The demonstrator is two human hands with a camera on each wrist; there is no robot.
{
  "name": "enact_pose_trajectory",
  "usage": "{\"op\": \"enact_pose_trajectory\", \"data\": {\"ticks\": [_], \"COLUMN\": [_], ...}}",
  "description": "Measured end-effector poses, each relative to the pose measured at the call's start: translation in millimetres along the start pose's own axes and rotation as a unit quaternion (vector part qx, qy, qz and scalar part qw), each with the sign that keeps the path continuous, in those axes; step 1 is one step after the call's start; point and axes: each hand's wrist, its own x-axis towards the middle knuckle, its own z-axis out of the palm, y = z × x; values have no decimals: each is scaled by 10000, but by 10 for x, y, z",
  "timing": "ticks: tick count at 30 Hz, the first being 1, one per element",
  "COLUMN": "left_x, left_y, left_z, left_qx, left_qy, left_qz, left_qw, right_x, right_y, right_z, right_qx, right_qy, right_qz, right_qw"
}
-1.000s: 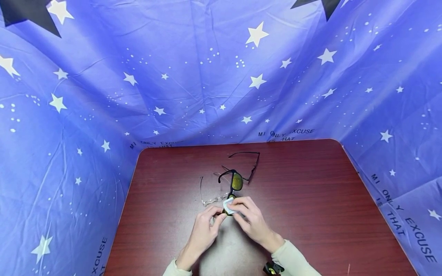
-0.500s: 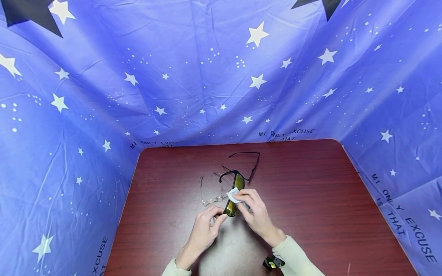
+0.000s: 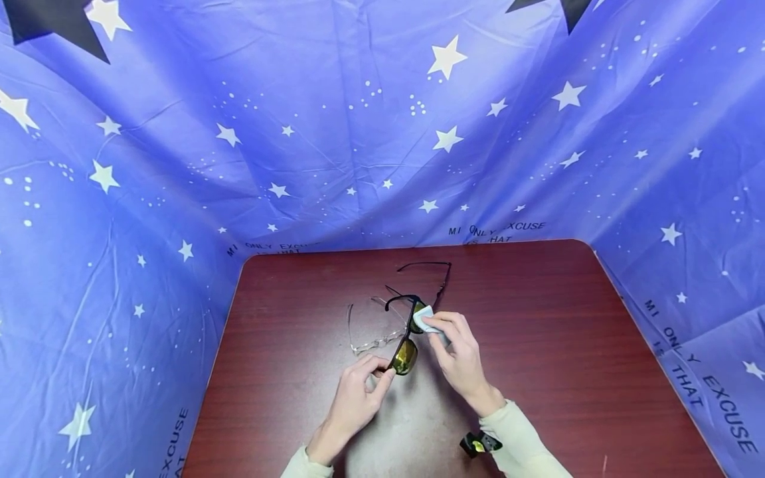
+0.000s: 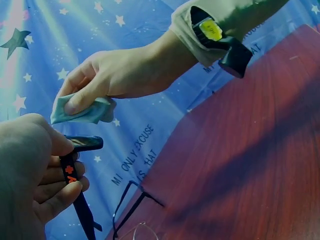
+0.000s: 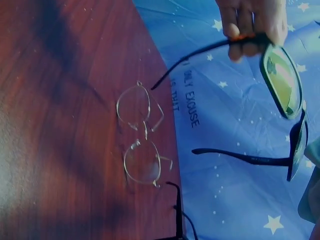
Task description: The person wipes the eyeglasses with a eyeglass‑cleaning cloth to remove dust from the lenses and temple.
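Black sunglasses (image 3: 405, 357) with mirrored yellow-green lenses are held up over the table, arms unfolded. My left hand (image 3: 358, 392) pinches them at the near end, by the hinge; in the left wrist view an orange mark shows on the temple arm (image 4: 71, 172). Between the thumb and fingers of my right hand (image 3: 461, 355) is a folded pale blue cloth (image 3: 423, 319). From the head view the cloth overlaps the far lens; whether it touches the lens I cannot tell. In the right wrist view the cloth (image 5: 309, 192) shows only at the edge.
Thin wire-framed eyeglasses (image 3: 373, 345) lie on the reddish-brown table (image 3: 538, 345), behind and left of the sunglasses. Farther back lie dark-framed glasses (image 3: 442, 287). A blue star-printed cloth backdrop (image 3: 358, 133) surrounds the table's back and sides.
My right hand has moved the cloth from the near lens across to the far lens, away and to the right. The sunglasses have turned a little; my left hand stays nearly in place.
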Motion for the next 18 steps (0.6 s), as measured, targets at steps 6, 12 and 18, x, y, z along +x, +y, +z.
{"op": "enact_pose_trajectory", "data": {"ticks": [6, 12, 18], "left_x": [-4, -20, -22], "left_y": [7, 7, 1], "left_z": [12, -9, -62], "left_qx": [-37, -71, -133], "left_qy": [-63, -348, -560], "left_qz": [90, 172, 415], "left_qw": [9999, 9992, 9975], "right_x": [37, 34, 26], "right_y": [81, 102, 88], "right_z": [-29, -91, -96], "right_qx": [-135, -164, -20], "right_qy": [239, 242, 242], "right_qz": [164, 309, 240], "right_qw": [9995, 9991, 9994]}}
